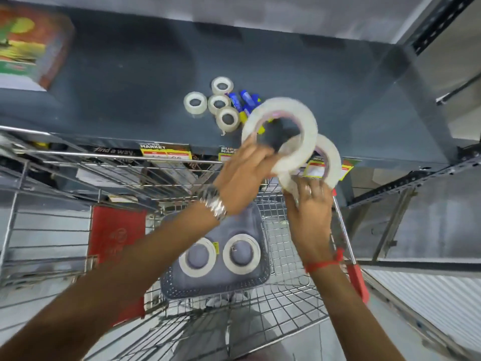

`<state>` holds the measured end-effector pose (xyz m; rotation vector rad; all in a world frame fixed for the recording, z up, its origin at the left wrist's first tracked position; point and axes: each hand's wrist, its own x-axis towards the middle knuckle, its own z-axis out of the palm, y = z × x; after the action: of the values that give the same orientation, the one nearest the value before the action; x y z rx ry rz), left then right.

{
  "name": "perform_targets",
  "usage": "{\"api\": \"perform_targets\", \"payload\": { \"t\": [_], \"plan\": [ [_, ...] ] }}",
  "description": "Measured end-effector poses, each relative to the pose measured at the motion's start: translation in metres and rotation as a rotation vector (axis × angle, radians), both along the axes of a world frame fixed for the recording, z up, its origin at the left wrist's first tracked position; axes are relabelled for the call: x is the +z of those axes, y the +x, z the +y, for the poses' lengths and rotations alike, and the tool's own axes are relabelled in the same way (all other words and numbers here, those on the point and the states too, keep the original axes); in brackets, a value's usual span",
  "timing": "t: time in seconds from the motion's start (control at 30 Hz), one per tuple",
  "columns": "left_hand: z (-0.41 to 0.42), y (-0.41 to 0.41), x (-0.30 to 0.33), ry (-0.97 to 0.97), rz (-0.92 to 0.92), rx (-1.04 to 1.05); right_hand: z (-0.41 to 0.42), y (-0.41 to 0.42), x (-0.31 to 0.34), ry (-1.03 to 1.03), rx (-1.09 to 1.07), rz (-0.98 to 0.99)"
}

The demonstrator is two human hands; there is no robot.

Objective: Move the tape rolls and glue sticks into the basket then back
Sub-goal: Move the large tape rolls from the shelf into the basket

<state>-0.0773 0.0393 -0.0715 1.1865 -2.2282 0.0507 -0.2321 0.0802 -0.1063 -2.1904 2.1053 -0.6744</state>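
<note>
Hands (pixel 242 178) (pixel 309 201) blur, gripping overlapping tape rolls (pixel 283 131).

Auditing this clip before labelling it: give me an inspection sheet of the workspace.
Surface: dark shelf, price tags on its edge.
Job's things: four small rolls and glue sticks on shelf; two rolls in basket.
Clutter: blurred box on shelf.
Grippers: left hand holds big roll; right hand holds second roll.
Cables: nothing seen.
Surroundings: wire cart, metal racking.
</note>
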Motion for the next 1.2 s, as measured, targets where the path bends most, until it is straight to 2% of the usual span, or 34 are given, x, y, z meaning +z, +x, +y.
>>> {"api": "perform_targets", "payload": {
  "t": [0.1,0.17,0.27,0.33,0.4,0.47,0.57,0.7,0.87,0.93,1.0,1.1,1.2],
  "plan": [
    [0.063,0.029,-0.045,0.034,-0.157,-0.041,0.05,0.004,-0.033,-0.005,0.082,-0.068],
    [0.095,0.053,-0.078,0.118,-0.238,-0.074,0.076,0.015,-0.053,0.062,0.177,-0.081],
    [0.124,0.083,-0.125,0.319,-0.319,-0.036,0.093,0.033,-0.081,0.321,0.313,-0.124],
    [0.131,0.094,-0.155,0.548,-0.322,0.047,0.088,0.042,-0.1,0.553,0.338,-0.196],
    [0.131,0.098,-0.182,0.757,-0.3,0.138,0.077,0.049,-0.12,0.754,0.35,-0.135],
    [0.128,0.099,-0.212,0.916,-0.341,0.198,0.063,0.055,-0.141,0.84,0.424,0.029],
    [0.121,0.098,-0.248,0.998,-0.457,0.198,0.045,0.066,-0.158,0.908,0.45,0.163],
    [0.118,0.092,-0.265,1.079,-0.463,0.324,0.04,0.069,-0.172,0.942,0.46,0.251],
    [0.126,0.094,-0.251,1.027,-0.485,0.347,0.047,0.068,-0.168,0.918,0.49,0.289],
    [0.125,0.091,-0.235,0.977,-0.479,0.337,0.048,0.067,-0.157,0.894,0.472,0.236],
    [0.116,0.089,-0.21,0.841,-0.441,0.335,0.043,0.066,-0.136,0.827,0.451,0.121],
    [0.086,0.088,-0.157,0.532,-0.264,0.349,0.02,0.068,-0.092,0.526,0.376,-0.049],
    [0.035,0.088,-0.096,0.373,-0.055,0.408,-0.023,0.076,-0.033,0.215,0.282,-0.233]
  ]
}}
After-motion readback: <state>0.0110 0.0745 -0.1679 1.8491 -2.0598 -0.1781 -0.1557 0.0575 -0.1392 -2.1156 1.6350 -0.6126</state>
